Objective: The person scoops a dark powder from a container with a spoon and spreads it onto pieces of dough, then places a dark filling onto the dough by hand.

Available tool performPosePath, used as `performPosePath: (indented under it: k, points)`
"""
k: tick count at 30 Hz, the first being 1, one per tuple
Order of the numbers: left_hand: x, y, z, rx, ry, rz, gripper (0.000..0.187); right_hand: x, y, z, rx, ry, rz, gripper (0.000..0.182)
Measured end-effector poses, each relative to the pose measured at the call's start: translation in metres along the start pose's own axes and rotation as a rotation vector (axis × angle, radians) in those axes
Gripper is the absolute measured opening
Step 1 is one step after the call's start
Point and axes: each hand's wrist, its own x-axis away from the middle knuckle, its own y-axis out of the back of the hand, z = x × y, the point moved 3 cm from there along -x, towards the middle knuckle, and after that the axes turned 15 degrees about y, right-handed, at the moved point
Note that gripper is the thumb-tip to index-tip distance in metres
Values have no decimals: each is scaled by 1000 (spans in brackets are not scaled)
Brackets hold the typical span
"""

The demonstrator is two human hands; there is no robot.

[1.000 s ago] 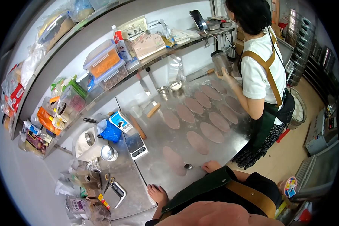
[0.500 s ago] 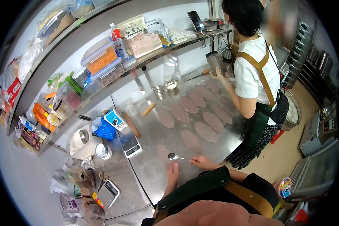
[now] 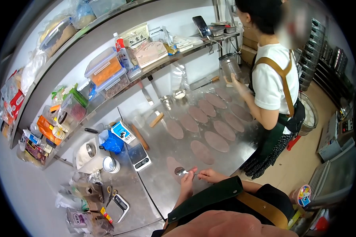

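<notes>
My right hand (image 3: 211, 176) is closed around the handle end of a metal spoon (image 3: 179, 171). My left hand (image 3: 187, 181) is at the spoon's neck, its fingertips closed about the handle. The spoon's bowl is over a flat, brownish-pink oval dough piece (image 3: 172, 162) near my side of the steel table. Whether the bowl holds anything is hard to make out. Beyond my hands, another dough oval (image 3: 202, 152) lies flat, with several more in rows behind it.
A co-worker (image 3: 273, 75) stands at the table's right, holding a lidded jar (image 3: 229, 66). On the left are a digital scale (image 3: 139, 157), a rolling pin (image 3: 140, 137), a milk carton (image 3: 123, 132) and a flour bin (image 3: 82, 160). A wooden-handled scraper (image 3: 156, 119) lies behind.
My left hand has moved up to the spoon's handle, and the spoon is slightly lower over the dough. The co-worker has shifted right with the jar. The view has tilted a little.
</notes>
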Motion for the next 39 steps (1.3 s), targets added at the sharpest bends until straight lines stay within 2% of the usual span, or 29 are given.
performPosePath:
  k: [3,7,10,13,16,21,25,28,29,31,33,37,39]
  points:
    - [5,0,-1,47,-13,8,29,-1,-3,2,-7,16,30,25]
    - [16,3,-1,-1,52,0,31,-6,-9,-9,73,69,153,24]
    - [22,3,3,-37,104,36,33,-12,-19,-22,37,86,162,26]
    - [22,4,9,-43,116,60,35,-15,-22,-41,156,275,101,25]
    - [24,5,8,-108,110,24,36,-14,-21,-44,231,248,88,25]
    - [21,14,18,-206,42,81,33,-11,-19,-43,235,248,108,26]
    - [28,9,16,-212,86,65,31,-5,-17,-36,120,219,99,28]
    - [26,12,19,-353,9,128,31,-2,-14,-35,151,252,-6,26]
    - [30,4,13,-373,50,110,33,-2,-10,-34,152,226,-11,26]
    - [34,-3,12,-346,57,113,39,-2,1,-29,154,175,-21,26]
    - [38,-9,6,-319,51,127,44,0,4,-37,255,233,-34,28]
    - [28,1,20,-178,156,137,39,5,3,-33,487,212,71,34]
    - [21,3,22,-147,189,203,35,7,-6,-39,380,217,78,35]
